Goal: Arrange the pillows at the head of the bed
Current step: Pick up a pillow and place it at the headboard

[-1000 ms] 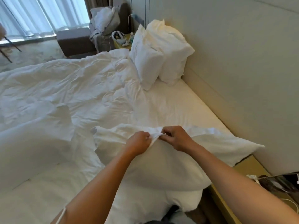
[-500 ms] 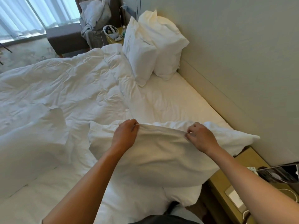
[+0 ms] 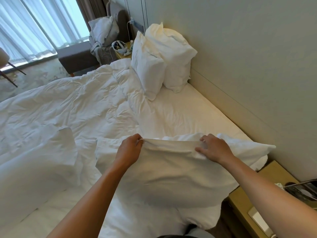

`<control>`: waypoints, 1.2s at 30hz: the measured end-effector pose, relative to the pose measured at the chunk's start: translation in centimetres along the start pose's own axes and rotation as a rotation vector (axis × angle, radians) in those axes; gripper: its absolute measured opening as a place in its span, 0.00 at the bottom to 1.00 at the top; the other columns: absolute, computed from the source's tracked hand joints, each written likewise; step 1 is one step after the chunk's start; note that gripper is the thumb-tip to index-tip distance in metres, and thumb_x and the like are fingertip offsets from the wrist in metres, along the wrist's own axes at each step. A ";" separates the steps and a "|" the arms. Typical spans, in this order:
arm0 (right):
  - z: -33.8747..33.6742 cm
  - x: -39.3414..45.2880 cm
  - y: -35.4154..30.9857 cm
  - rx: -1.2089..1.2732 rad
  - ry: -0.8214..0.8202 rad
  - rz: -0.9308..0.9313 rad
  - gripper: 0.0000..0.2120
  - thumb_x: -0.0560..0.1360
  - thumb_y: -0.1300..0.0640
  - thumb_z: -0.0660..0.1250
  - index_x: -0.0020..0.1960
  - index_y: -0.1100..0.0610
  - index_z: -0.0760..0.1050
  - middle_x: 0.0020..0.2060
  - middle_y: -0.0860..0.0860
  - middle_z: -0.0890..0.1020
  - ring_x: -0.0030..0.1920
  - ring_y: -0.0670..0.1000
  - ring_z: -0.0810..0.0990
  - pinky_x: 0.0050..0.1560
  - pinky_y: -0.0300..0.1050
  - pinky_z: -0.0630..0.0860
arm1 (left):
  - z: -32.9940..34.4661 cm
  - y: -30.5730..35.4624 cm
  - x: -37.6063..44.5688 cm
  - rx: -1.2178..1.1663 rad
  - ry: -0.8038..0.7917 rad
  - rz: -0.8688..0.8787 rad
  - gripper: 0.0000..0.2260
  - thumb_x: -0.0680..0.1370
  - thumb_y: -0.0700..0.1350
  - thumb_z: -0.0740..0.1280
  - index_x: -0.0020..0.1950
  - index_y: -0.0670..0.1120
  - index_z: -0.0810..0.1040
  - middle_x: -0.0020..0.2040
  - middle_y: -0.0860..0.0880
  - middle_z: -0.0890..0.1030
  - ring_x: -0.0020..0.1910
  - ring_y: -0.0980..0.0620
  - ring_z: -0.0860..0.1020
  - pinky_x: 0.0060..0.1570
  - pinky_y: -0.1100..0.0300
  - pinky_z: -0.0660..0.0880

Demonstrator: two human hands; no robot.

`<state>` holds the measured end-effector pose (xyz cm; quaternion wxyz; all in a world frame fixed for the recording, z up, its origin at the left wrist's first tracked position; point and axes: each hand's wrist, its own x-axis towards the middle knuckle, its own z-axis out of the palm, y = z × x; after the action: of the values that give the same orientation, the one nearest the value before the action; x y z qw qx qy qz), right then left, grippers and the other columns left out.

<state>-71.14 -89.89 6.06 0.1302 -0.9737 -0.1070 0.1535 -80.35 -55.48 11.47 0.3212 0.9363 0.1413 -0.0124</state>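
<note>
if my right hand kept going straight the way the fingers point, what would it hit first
Probably the left hand. The right hand points leftward along the near pillow edge both hands hold; only that taut fabric lies between, though depth is uncertain.

You see a plain white pillow [image 3: 171,172], a white crumpled duvet [image 3: 68,107] beside it, and a grey-brown bench [image 3: 77,55] beyond that duvet.

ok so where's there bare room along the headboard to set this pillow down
Free patch: the bare sheet along the headboard, between the two propped pillows and the held pillow gripped by the left hand and right hand. Crowded: the far corner with those pillows, and the rumpled duvet on the left.
</note>
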 end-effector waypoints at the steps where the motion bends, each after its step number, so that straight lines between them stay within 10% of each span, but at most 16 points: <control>1: 0.3 0.0 0.2 0.004 0.030 -0.005 0.24 0.77 0.37 0.66 0.66 0.50 0.77 0.60 0.50 0.80 0.57 0.56 0.82 0.61 0.52 0.75 | 0.2 0.0 0.0 -0.009 -0.012 -0.011 0.08 0.83 0.49 0.63 0.46 0.51 0.77 0.42 0.50 0.82 0.40 0.47 0.82 0.45 0.46 0.81; 6: 1.0 -0.9 1.7 0.000 0.247 -0.098 0.10 0.80 0.49 0.68 0.46 0.55 0.82 0.43 0.49 0.79 0.41 0.57 0.79 0.56 0.54 0.74 | 0.9 -0.4 0.1 0.013 -0.017 -0.031 0.07 0.84 0.49 0.62 0.47 0.54 0.76 0.42 0.50 0.82 0.40 0.47 0.83 0.44 0.47 0.82; 11: 0.0 -2.2 1.9 0.262 0.448 -0.112 0.12 0.82 0.61 0.63 0.41 0.53 0.66 0.27 0.47 0.69 0.33 0.56 0.69 0.63 0.52 0.77 | 1.8 -0.7 0.4 0.031 -0.039 -0.051 0.06 0.83 0.51 0.63 0.49 0.55 0.78 0.40 0.50 0.83 0.39 0.48 0.83 0.43 0.49 0.82; 16: -0.5 -3.2 1.2 0.409 0.364 -0.084 0.11 0.85 0.56 0.60 0.44 0.51 0.66 0.31 0.48 0.76 0.33 0.52 0.75 0.33 0.51 0.69 | 2.2 -0.9 0.1 0.038 -0.067 -0.045 0.09 0.81 0.43 0.62 0.51 0.48 0.82 0.45 0.47 0.83 0.44 0.45 0.81 0.46 0.49 0.80; 23: -0.6 -5.8 0.1 0.285 0.354 -0.027 0.13 0.84 0.51 0.61 0.41 0.48 0.70 0.32 0.46 0.77 0.36 0.48 0.77 0.38 0.51 0.75 | 2.3 -3.2 -0.8 0.161 -0.087 0.012 0.13 0.83 0.41 0.59 0.40 0.42 0.76 0.40 0.48 0.74 0.42 0.45 0.74 0.40 0.54 0.67; 36: 2.9 -10.9 -2.6 0.206 0.298 0.122 0.09 0.83 0.54 0.64 0.47 0.51 0.80 0.40 0.45 0.79 0.42 0.53 0.80 0.44 0.51 0.77 | 3.0 -6.6 -4.2 0.061 -0.108 0.058 0.14 0.83 0.42 0.58 0.38 0.43 0.74 0.37 0.48 0.76 0.39 0.47 0.75 0.39 0.51 0.72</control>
<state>-82.63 -89.52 7.09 0.2342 -0.9718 -0.0112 0.0256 -85.94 -53.41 5.67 0.2998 0.9474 0.0963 -0.0579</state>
